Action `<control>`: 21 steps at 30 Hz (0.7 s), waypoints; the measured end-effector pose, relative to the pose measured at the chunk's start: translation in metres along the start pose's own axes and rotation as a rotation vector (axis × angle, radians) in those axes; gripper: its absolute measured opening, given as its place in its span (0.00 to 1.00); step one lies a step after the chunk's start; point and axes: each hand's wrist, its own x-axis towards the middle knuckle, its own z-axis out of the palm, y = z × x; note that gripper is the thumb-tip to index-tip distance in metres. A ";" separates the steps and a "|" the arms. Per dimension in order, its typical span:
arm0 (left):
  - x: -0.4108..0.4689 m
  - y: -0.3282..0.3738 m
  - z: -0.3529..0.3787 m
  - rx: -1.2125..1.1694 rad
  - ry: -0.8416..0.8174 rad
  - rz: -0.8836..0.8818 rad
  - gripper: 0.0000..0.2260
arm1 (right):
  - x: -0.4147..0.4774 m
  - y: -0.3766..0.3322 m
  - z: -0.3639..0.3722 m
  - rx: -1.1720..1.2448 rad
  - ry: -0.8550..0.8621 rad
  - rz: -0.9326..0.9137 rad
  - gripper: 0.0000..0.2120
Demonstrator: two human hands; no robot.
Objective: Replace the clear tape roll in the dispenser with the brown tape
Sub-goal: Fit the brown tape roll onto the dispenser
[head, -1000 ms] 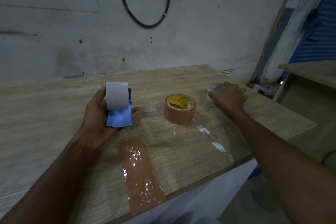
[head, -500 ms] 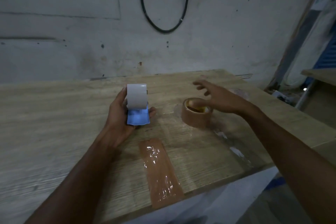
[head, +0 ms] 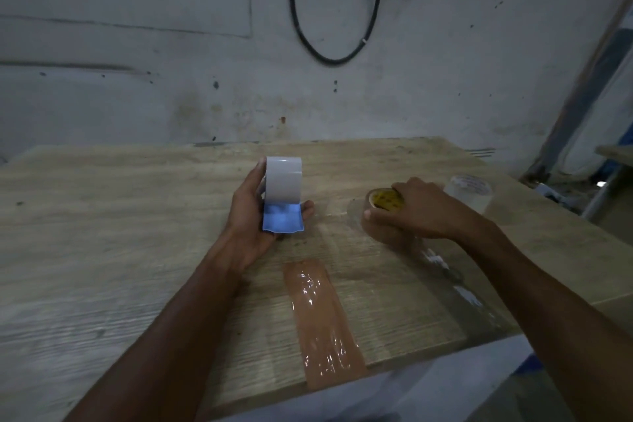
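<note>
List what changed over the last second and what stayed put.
The right hand let go of the clear tape roll at the table's far right, swung left and closed on the brown tape roll with yellow core. The left hand still holds the blue and grey dispenser; the brown tape strip is unmoved.

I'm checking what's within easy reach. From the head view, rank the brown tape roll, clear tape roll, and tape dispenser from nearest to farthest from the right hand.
1. Brown tape roll, under the right hand, gripped.
2. Clear tape roll, just beyond, on the right.
3. Tape dispenser, across in the left hand.
</note>
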 end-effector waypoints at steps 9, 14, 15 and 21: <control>-0.009 0.019 0.003 -0.027 0.037 0.084 0.24 | 0.002 -0.033 -0.021 0.379 0.222 -0.064 0.30; -0.009 0.016 0.003 -0.118 0.011 0.118 0.24 | -0.007 -0.050 -0.003 1.047 0.316 -0.140 0.30; -0.010 0.013 0.002 -0.135 0.014 0.134 0.25 | -0.007 -0.054 0.005 1.115 0.324 -0.143 0.30; -0.005 0.008 -0.003 -0.151 0.012 0.195 0.28 | 0.010 -0.073 0.019 1.240 0.343 -0.167 0.32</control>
